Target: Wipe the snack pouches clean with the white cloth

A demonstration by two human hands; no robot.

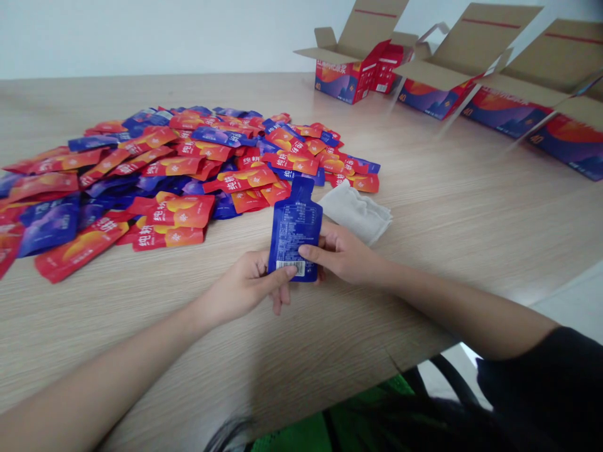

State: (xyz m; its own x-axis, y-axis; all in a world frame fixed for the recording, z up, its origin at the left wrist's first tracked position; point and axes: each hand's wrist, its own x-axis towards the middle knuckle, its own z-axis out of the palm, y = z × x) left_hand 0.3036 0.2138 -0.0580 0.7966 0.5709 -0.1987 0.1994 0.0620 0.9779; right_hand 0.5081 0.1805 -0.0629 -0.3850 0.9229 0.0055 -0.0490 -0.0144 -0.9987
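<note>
A blue pouch with a narrow neck at the top is held upright above the table, its printed side with a barcode facing me. My left hand pinches its lower left corner, thumb over the barcode. On the opposite edge, my right hand grips the pouch with its thumb on the front; the fingers behind are partly hidden. A folded white cloth lies on the table just beyond my right hand. Past the pouch spreads a large heap of red-orange and blue pouches.
Several open cardboard boxes, among them a red and blue box, stand in a row along the back right with flaps raised. The wooden table meets a pale wall behind. Its front edge runs near my body at the lower right.
</note>
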